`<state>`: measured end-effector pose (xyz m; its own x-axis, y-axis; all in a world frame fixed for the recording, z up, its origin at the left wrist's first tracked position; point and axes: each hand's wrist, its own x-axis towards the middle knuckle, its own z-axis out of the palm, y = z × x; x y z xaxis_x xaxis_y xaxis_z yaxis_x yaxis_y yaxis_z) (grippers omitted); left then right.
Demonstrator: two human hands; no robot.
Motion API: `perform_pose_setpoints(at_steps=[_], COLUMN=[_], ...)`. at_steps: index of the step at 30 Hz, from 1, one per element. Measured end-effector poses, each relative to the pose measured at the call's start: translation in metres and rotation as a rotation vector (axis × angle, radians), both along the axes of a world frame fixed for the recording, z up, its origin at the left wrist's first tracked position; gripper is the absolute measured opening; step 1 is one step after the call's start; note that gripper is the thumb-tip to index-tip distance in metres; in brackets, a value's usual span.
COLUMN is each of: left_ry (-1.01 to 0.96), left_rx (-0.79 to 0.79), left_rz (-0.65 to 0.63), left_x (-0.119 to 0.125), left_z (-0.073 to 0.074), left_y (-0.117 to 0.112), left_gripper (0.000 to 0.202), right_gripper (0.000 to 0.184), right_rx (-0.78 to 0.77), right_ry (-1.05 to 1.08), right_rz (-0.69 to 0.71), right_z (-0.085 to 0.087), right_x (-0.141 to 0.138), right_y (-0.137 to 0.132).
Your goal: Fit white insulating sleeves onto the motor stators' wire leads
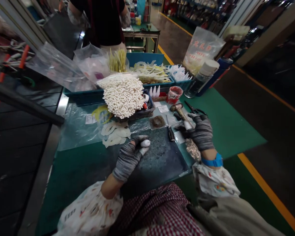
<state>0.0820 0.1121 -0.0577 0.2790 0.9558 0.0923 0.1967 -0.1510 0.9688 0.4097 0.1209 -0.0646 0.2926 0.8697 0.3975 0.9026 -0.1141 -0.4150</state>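
My left hand (130, 157), in a grey striped glove, is over the dark work pad (159, 157). Its fingers are curled together, with white-covered tips; anything between them is too small or hidden to name. On the right, my right hand (202, 132), gloved alike, closes around the handle of a hammer (178, 108) that lies on the table. Near it are a screwdriver (171, 132), scissors (195, 108) and a clear bag of small copper-coloured pieces (193, 150). Flat whitish curved pieces (116, 132) lie left of the pad.
A big bundle of thin white sticks or tubes (124, 95) stands at the back middle. Behind it are blue trays (83, 96) with yellowish strips (152, 72), a red cup (174, 94), white nozzles (154, 91) and a clear bottle (200, 78). A person (102, 23) stands beyond the table.
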Motion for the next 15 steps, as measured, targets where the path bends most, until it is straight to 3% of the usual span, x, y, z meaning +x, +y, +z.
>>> perform_pose_setpoints(at_steps=[3,6,8,15], left_ry=[-0.001,-0.003,-0.012,-0.04], left_rx=[-0.009,-0.03,-0.04,-0.047], left_rz=[-0.01,-0.02,-0.025,-0.025], left_x=[-0.001,-0.001,-0.001,0.0], left_z=[0.0,0.0,-0.001,-0.004], left_y=[-0.001,-0.001,-0.002,-0.002], left_gripper=[0.027,0.028,0.028,0.029], right_gripper=[0.049,0.039,0.031,0.011], right_rx=[-0.103,-0.119,-0.052,0.176], right_ry=[-0.072,-0.066,-0.011,0.356], right_rz=[-0.101,-0.04,0.026,0.22], right_z=[-0.015,-0.03,-0.036,-0.022], right_x=[0.032,0.037,0.033,0.008], right_y=[0.0,-0.001,0.0,-0.008])
